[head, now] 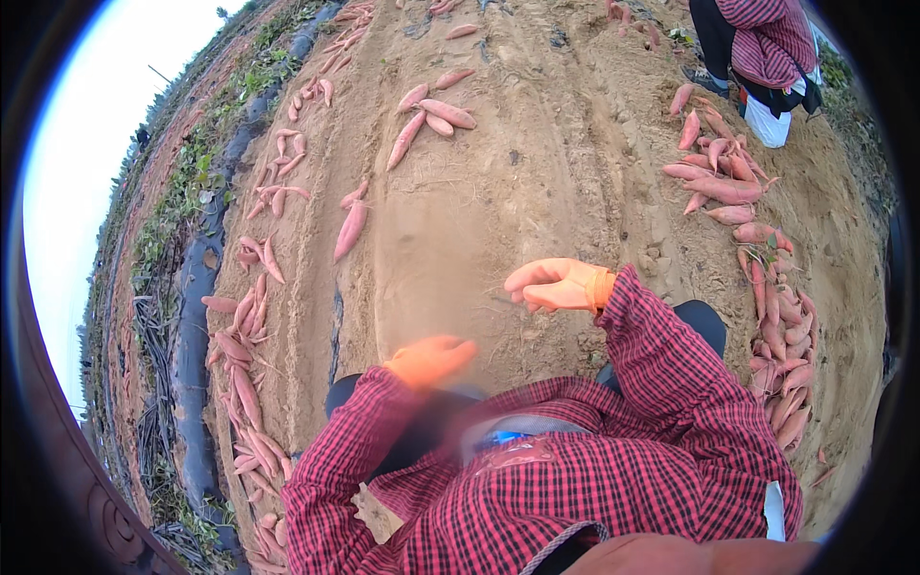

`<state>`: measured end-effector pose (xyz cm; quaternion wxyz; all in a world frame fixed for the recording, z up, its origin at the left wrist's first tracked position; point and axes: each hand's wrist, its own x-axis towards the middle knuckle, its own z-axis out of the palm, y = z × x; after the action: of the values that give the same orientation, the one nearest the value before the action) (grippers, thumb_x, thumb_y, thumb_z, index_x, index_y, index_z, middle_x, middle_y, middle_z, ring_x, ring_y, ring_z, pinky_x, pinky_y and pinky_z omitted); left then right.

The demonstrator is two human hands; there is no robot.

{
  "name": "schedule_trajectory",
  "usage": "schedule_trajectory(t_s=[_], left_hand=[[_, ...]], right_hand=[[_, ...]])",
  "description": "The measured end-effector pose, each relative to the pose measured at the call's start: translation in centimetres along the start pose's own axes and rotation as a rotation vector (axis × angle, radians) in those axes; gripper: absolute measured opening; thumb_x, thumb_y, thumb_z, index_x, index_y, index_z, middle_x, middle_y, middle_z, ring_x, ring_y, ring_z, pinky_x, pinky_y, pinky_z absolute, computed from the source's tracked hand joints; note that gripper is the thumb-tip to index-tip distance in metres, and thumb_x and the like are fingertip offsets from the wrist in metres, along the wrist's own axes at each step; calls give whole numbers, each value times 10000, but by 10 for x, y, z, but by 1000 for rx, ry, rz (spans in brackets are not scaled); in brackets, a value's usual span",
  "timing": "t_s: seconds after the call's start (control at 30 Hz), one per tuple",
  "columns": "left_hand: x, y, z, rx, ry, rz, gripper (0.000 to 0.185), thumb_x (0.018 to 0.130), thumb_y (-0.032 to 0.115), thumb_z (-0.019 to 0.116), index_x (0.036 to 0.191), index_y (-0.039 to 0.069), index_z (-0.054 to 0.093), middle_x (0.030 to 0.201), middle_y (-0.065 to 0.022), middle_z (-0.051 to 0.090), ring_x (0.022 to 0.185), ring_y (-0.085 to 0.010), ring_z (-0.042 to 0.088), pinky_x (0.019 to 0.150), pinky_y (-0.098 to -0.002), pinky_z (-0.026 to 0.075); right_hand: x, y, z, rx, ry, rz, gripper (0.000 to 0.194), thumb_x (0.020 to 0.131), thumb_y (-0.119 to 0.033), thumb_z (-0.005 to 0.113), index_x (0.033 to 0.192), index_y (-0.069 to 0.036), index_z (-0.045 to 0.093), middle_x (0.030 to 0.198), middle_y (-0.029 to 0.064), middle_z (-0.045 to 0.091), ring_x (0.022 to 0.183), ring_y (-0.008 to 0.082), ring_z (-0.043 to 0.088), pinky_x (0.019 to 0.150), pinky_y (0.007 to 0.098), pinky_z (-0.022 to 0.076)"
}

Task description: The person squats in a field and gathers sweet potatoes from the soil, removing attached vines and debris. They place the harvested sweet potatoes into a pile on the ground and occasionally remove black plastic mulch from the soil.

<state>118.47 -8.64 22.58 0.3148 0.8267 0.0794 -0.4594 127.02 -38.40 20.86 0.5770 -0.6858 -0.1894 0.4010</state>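
Both hands wear orange gloves. My left hand (433, 359), blurred by motion, is above the soil in front of my left knee and shows nothing in it. Over bare soil near my right knee, my right hand (553, 284) has its fingers bent and its thumb beneath them; no object shows in it. A sweet potato (351, 230) with pink skin lies on the soil beyond my left hand, touching a smaller one. Farther ahead, several sweet potatoes (447, 113) form a loose cluster.
A long heap of sweet potatoes (780, 323) runs along the right, another row (246, 395) along the left. Black plastic mulch film (198, 345) and green vines (183, 180) border the left row. A co-worker (773, 43) in a checked jacket is at the upper right, near the heap.
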Motion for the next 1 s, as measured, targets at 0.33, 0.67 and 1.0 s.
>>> schedule_trajectory(t_s=[0.33, 0.67, 1.0], left_hand=[[66, -36, -76, -1130, -8, -84, 651, 985, 544, 587, 1452, 95, 516, 1130, -149, 694, 994, -282, 688, 879, -438, 564], [89, 27, -24, -482, -558, 2, 642, 999, 466, 603, 1399, -33, 555, 1033, -107, 715, 880, -142, 669, 791, -274, 531], [41, 14, 67, -383, -1128, -369, 501, 978, 484, 637, 1254, 67, 662, 844, -39, 669, 676, -104, 592, 614, -270, 470]], right_hand=[[24, 11, -40, -561, 188, 301, 319, 899, -392, 629, 958, -112, 770, 857, 135, 746, 862, 343, 725, 826, 435, 571], [28, 48, -3, -612, -364, 567, 712, 876, -289, 629, 1546, -197, 404, 1458, 153, 558, 1258, 363, 600, 999, 474, 516], [-5, 62, 44, -152, -265, 757, 476, 912, -402, 571, 1284, -124, 677, 1142, 192, 719, 1116, 373, 675, 944, 487, 521]])
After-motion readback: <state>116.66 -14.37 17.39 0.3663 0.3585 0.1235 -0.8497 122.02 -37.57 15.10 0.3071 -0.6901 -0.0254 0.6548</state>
